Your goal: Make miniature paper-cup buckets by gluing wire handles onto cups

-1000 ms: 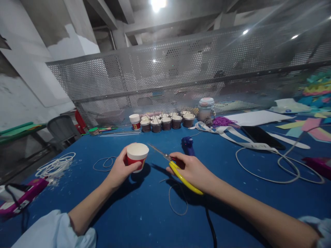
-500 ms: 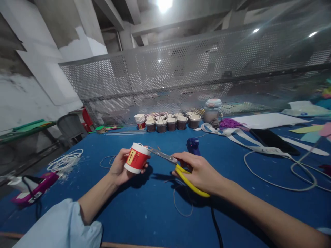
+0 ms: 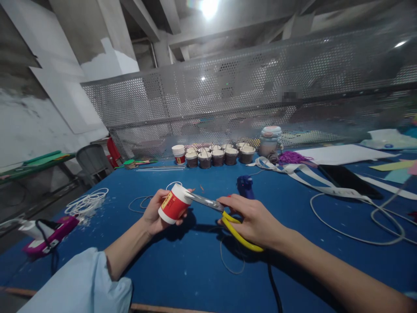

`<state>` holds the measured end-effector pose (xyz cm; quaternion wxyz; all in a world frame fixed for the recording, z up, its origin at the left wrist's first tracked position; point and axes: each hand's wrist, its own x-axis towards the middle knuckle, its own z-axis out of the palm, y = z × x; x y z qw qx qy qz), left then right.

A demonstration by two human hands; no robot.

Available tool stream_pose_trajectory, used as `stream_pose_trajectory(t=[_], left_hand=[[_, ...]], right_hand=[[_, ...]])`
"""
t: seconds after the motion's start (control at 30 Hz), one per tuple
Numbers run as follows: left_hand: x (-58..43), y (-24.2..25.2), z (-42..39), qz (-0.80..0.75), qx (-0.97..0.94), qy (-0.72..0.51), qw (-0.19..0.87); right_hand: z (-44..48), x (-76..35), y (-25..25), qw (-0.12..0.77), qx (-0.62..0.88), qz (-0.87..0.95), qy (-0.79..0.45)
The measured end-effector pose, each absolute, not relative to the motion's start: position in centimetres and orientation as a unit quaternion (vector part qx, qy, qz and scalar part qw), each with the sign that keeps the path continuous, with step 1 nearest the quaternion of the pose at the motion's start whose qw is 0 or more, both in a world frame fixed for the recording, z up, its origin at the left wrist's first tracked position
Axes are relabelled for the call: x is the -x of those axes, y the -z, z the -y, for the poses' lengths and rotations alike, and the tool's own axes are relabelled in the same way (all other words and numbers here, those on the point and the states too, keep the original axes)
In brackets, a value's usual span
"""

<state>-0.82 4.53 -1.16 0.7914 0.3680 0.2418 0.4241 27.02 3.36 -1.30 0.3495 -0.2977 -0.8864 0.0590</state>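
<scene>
My left hand (image 3: pixel 156 216) is wrapped round a red and white paper cup (image 3: pixel 175 206) with yellow lettering, tilted above the blue table. In my right hand (image 3: pixel 257 217) is a pair of scissors with yellow handles (image 3: pixel 243 237), and its blade tips reach the cup's white upper part. Whether the blades cut into the cup I cannot tell. Behind my right hand lies a dark blue tool (image 3: pixel 245 187), perhaps a glue gun, partly hidden. A thin loop of cord (image 3: pixel 233 261) rests on the table below the scissors.
Several small bucket-like cups with handles (image 3: pixel 217 157) stand at the back beside a stack of paper cups (image 3: pixel 179 154) and a lidded jar (image 3: pixel 270 141). A purple power strip (image 3: pixel 50 237) and coiled white cord (image 3: pixel 86 200) lie left. A phone (image 3: pixel 348 180) and white ribbon (image 3: pixel 312 178) lie right.
The cup is tilted a little more, and the scissor tips have come onto its white upper part. The view has shifted slightly.
</scene>
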Motion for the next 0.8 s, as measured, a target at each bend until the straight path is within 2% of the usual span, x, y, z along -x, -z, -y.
stream_pose_trajectory(t=[0.8], left_hand=[[0.77,1.62,-4.68,-0.235,-0.365,-0.403,0.806]], right_hand=[[-3.08,-26.87,1.17,0.364,0.266,0.89,-0.065]])
